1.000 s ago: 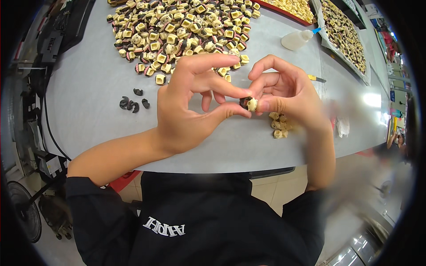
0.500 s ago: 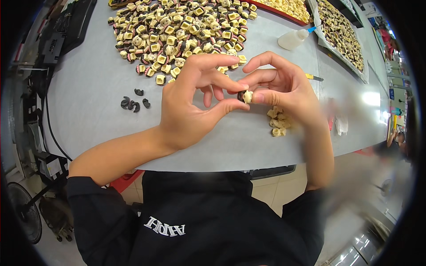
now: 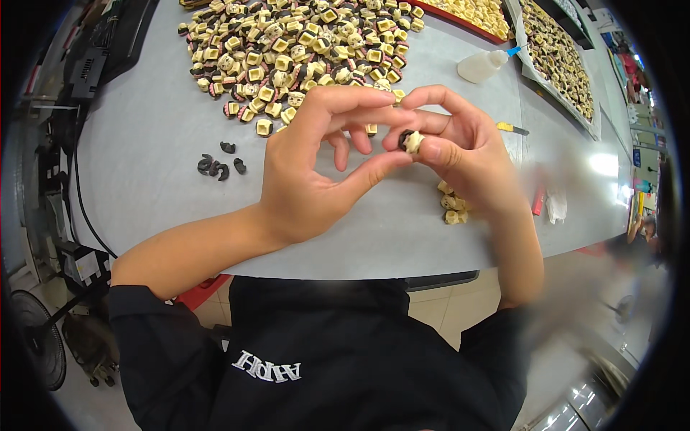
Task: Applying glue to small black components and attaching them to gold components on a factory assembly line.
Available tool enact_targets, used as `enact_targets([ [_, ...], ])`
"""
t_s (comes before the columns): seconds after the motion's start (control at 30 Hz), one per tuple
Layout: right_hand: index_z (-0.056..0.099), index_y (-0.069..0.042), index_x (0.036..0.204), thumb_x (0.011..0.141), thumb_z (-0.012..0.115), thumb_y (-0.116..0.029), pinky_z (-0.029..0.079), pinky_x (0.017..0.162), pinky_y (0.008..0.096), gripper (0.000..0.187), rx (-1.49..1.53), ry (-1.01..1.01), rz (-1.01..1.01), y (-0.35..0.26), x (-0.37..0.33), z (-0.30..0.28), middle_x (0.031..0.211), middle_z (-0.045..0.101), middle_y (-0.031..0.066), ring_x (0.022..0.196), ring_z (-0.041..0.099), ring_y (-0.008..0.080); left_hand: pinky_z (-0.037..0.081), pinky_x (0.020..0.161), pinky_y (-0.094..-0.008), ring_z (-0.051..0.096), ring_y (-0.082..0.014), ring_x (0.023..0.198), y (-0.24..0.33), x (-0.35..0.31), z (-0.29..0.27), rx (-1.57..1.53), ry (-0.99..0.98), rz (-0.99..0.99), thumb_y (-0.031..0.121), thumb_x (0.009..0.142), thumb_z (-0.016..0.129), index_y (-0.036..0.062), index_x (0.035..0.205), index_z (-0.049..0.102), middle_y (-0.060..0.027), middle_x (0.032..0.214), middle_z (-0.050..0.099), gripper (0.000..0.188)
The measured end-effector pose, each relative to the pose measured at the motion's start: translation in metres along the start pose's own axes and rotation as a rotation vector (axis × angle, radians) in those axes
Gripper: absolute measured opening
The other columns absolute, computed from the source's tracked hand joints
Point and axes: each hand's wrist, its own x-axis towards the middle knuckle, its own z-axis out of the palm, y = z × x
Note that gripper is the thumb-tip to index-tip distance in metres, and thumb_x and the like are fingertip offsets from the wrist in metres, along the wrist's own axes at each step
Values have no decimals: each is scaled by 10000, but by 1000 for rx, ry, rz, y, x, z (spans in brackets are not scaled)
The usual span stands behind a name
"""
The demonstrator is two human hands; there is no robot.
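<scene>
Above the grey table, a small figurine head (image 3: 413, 142), cream with a dark brown hair part, sits between my two hands' fingertips. My left hand (image 3: 305, 172) pinches it from the left with thumb and index finger, its other fingers curled loosely. My right hand (image 3: 467, 147) holds its other side between thumb and fingers. Near my left wrist lie several loose black curved hair pieces (image 3: 223, 171). Several cream head pieces (image 3: 453, 207) lie below my right hand, partly hidden by it. A big heap of cream-and-brown heads (image 3: 295, 54) spreads beyond my hands.
A white squeeze bottle (image 3: 480, 66) with a blue tip stands at the back right. A yellow-handled knife (image 3: 509, 128) lies beside my right hand. Farther back are a red tray (image 3: 471, 28) and a paper-lined tray (image 3: 530, 70) of pieces. A red strip (image 3: 538, 200) lies at right.
My hands have shifted a little up and right with the figurine head, which is now tilted differently between the fingertips. My left fingers have moved slightly. The pieces on the table remain in place.
</scene>
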Motion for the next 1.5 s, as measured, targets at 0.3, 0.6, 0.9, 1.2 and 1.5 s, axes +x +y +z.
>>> enact_targets([
  [0.3,371,-32,1046,824,595,21,499,836,335,320,-117,-61,-202,-1,-4,-8,914,608,163,900,609,225,399,546,-206,542,-113,715,0,3,0,5,42,30,57,691,749,73,1009,595,-40,1026,619,353],
  [0.6,342,-37,1045,789,593,106,493,838,308,386,-228,-81,-232,3,-8,-3,954,600,155,902,605,189,406,658,-263,553,-164,792,-2,6,-3,179,-69,259,35,658,749,56,963,681,-71,1002,645,313],
  [0.9,356,-38,1046,797,614,74,487,836,301,376,-192,-77,-221,4,-6,0,954,597,138,921,596,165,410,677,-268,550,-176,797,-2,7,-1,182,-69,236,43,688,731,39,954,663,-77,987,651,275],
  [1.2,449,-20,1007,841,596,-28,439,827,274,222,-523,320,-604,0,-1,-5,979,581,112,911,546,147,391,550,-225,525,-114,696,-2,6,4,31,168,-19,15,745,679,61,978,620,-47,897,585,245],
  [1.5,491,10,1097,802,661,-106,414,833,273,360,-539,906,-758,-7,5,-43,1146,525,111,1018,490,157,391,555,-224,503,-112,659,-3,12,-2,124,248,23,-7,752,644,47,1007,615,-48,883,571,262],
])
